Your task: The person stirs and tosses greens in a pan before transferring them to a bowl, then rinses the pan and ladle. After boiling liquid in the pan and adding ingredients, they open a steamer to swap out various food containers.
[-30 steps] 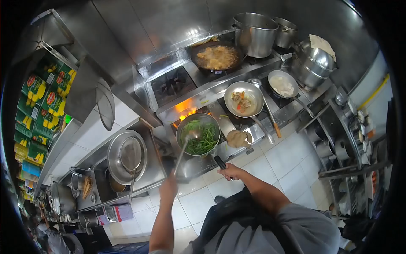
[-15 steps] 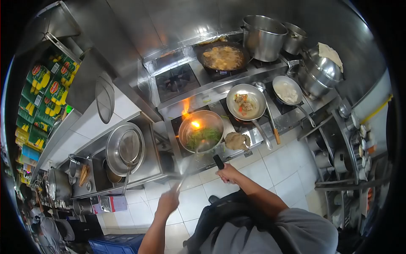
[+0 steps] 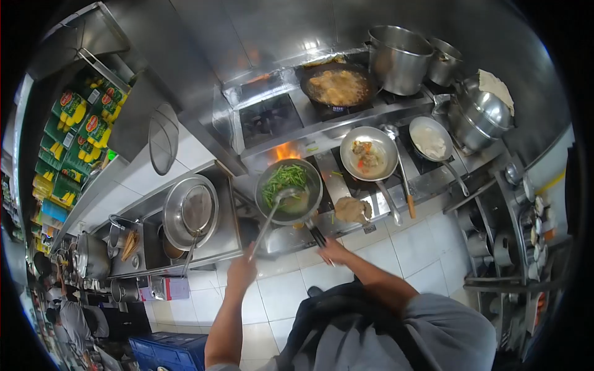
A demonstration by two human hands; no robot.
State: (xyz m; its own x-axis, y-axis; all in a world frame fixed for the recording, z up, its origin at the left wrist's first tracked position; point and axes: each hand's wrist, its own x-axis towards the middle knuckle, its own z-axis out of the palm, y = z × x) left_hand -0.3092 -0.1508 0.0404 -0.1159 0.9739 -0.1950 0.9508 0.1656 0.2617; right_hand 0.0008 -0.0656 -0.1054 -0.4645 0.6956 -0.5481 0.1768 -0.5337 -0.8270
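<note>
My right hand (image 3: 336, 251) is closed around the black handle of a wok (image 3: 314, 207). Chopped green vegetables (image 3: 284, 180) lie in the wok, with some liquid at the near side. My left hand (image 3: 242, 270) grips the handle of a metal ladle (image 3: 267, 230), whose bowl rests among the greens. Orange flame (image 3: 286, 150) rises behind the wok's far rim. Right of the wok, a crumpled brown cloth (image 3: 351, 210) lies on the stove front. Beyond the cloth stands a frying pan (image 3: 388, 170) with bits of food and sauce in it.
A wok of bubbling oil (image 3: 338, 85) sits on the back burner beside a tall stockpot (image 3: 401, 59). Another pan (image 3: 429, 141) and a wooden-handled ladle (image 3: 406, 191) are at right. A steel bowl with a strainer (image 3: 192, 210) stands left. A blue crate (image 3: 168, 352) is on the floor.
The wok has tilted and the greens now show clearly in it. The ladle has swung into the greens. Flame has shifted from inside the wok to behind its rim. The view has shifted slightly.
</note>
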